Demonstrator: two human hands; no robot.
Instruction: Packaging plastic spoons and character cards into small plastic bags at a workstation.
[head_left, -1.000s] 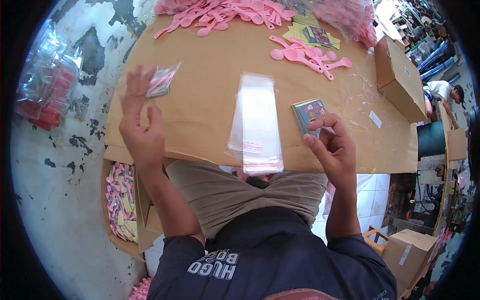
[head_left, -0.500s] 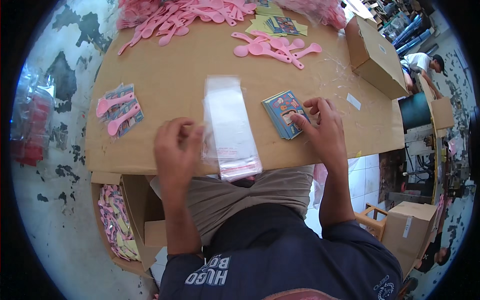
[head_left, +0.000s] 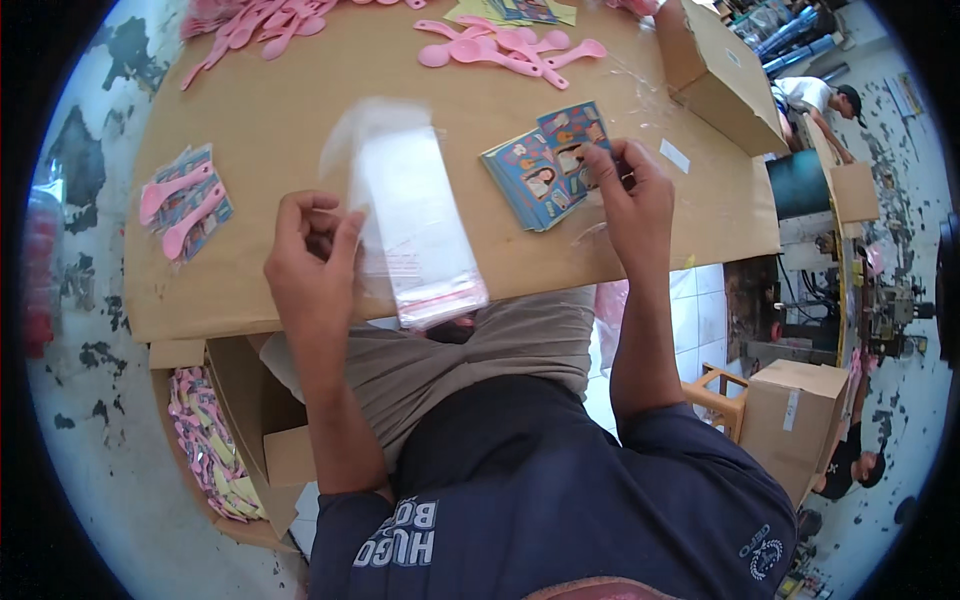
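A stack of long clear plastic bags (head_left: 425,225) lies at the table's near edge, in front of me. Thumb and fingers of my left hand (head_left: 315,245) pinch the side of one clear bag (head_left: 345,135), whose far end is lifted and blurred. To the right sits a pile of blue printed cards (head_left: 520,190). My right hand (head_left: 635,190) grips the top card (head_left: 572,122) by its right edge, and this card is skewed over the pile. Off to the left, two pink measuring spoons (head_left: 190,220) rest on cards in clear bags.
Loose pink spoons (head_left: 510,50) and a larger heap of them (head_left: 270,20) lie at the far side, beside yellow cards (head_left: 555,12). A cardboard box (head_left: 715,75) stands far right. Below the table at left, an open carton (head_left: 215,445) holds packed pieces. Other people work at right.
My left hand has taken hold of a bag and is pulling it leftward from the stack. My right hand has gripped the top card and shifted it. The whole view has moved slightly.
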